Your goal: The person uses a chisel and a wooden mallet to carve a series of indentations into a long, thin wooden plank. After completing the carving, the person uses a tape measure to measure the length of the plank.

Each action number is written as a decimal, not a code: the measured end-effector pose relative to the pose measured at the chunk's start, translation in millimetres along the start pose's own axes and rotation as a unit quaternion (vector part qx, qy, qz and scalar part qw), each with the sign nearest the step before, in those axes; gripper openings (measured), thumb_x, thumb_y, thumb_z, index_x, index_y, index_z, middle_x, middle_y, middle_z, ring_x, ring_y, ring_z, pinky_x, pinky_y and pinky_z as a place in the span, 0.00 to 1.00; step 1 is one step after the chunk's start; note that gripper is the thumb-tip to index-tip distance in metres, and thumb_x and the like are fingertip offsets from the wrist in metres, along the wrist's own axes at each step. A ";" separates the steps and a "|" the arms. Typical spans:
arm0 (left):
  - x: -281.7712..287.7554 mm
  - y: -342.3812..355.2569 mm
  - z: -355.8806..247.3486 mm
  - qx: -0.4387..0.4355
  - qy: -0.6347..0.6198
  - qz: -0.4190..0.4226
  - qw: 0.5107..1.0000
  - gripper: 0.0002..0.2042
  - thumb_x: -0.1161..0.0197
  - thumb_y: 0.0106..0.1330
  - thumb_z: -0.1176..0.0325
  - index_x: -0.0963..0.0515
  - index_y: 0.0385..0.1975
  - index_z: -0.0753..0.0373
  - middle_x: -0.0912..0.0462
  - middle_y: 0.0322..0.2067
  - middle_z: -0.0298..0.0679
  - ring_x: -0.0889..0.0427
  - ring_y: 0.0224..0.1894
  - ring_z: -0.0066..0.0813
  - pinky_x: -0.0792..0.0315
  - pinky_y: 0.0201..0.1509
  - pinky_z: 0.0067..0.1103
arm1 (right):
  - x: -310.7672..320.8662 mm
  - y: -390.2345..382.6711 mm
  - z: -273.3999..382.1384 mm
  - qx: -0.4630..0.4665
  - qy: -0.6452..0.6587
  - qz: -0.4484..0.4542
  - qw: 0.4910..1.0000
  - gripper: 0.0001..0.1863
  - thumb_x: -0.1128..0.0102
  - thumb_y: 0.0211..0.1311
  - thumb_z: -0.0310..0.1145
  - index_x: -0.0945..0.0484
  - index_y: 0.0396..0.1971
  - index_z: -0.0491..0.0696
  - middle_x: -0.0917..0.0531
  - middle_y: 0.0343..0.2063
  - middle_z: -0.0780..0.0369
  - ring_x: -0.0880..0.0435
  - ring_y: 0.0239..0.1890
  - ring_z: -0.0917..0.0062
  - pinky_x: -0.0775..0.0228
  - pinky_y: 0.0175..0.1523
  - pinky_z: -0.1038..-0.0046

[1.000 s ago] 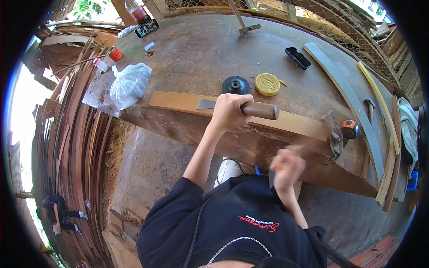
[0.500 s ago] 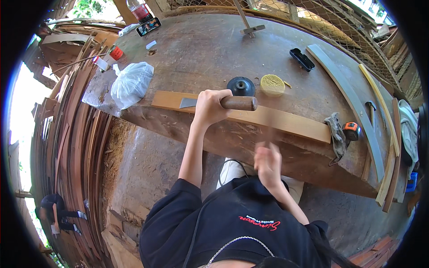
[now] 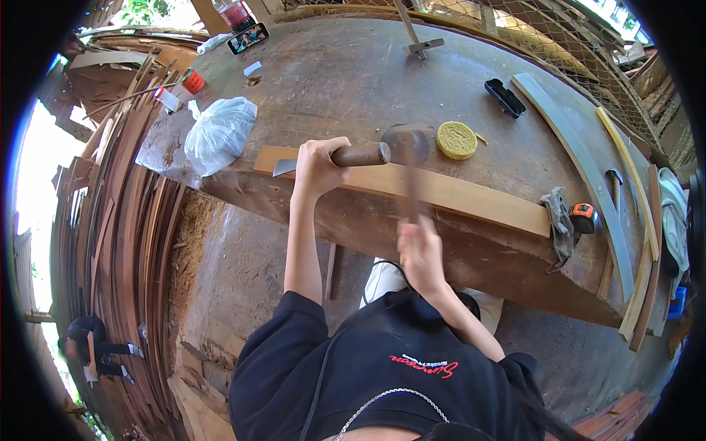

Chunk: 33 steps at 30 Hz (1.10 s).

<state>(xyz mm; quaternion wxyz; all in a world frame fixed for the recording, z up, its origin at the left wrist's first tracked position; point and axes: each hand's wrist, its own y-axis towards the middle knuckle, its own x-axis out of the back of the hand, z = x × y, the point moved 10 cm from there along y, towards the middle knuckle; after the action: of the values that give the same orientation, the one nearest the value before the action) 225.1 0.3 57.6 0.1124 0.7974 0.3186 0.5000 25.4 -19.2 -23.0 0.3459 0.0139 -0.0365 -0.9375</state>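
My left hand (image 3: 316, 167) is closed around a chisel (image 3: 362, 154); its wooden handle points right and its flat metal blade (image 3: 284, 167) points left over the left part of a pale wooden board (image 3: 478, 201). Whether the edge touches the wood I cannot tell. Lower and to the right, my right hand (image 3: 421, 253) grips the wooden handle of a hammer (image 3: 413, 187), smeared by motion. The hammer's blurred head overlaps a round black disc (image 3: 421, 141) behind the board, so its shape is unclear. The board lies along the near edge of a large wooden workbench (image 3: 331, 81).
Right of the disc lies a round yellow block (image 3: 457, 140). A grey cloth (image 3: 559, 220) and a tape measure (image 3: 584, 217) sit by the board's right end. A plastic bag (image 3: 220, 132) rests at left, a propped phone (image 3: 248, 39) behind. Far left, a person (image 3: 92, 345) sits by stacked planks.
My left hand and the chisel have shifted left along the board. My right hand has moved left too, and the hammer has swung. The view has shifted slightly.
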 end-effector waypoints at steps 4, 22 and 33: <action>32.6 -3.8 23.0 -0.008 0.067 -0.061 0.996 0.05 0.41 0.38 0.74 0.27 0.17 0.59 0.27 0.14 0.43 0.27 0.20 0.44 0.34 0.23 0.27 | 7.0 -5.3 -16.7 -0.048 -0.032 -0.008 0.998 0.16 0.59 0.64 0.42 0.33 0.34 0.41 0.33 0.10 0.64 0.35 0.14 0.85 0.45 0.18 0.78; -105.8 -0.1 -169.5 -0.191 -0.149 0.090 0.966 0.08 0.39 0.36 0.68 0.26 0.19 0.54 0.25 0.15 0.38 0.24 0.20 0.38 0.31 0.22 0.28 | 202.4 -31.6 66.0 0.089 0.123 -0.291 0.945 0.21 0.66 0.62 0.55 0.39 0.27 0.50 0.45 0.10 0.72 0.51 0.08 0.91 0.58 0.12 0.87; -83.3 15.9 -124.1 -0.092 -0.114 0.065 0.987 0.04 0.42 0.38 0.71 0.28 0.15 0.58 0.26 0.14 0.43 0.25 0.20 0.42 0.32 0.23 0.30 | 111.6 -27.9 42.4 0.075 0.059 -0.145 0.985 0.26 0.62 0.57 0.60 0.36 0.30 0.49 0.42 0.11 0.71 0.44 0.09 0.90 0.51 0.14 0.85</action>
<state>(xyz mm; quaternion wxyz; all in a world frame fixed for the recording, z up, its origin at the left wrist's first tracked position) 98.8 -80.9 64.0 0.1881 0.8548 0.2033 0.4389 -79.7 -68.0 17.0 0.2063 0.0997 -0.0838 -0.9698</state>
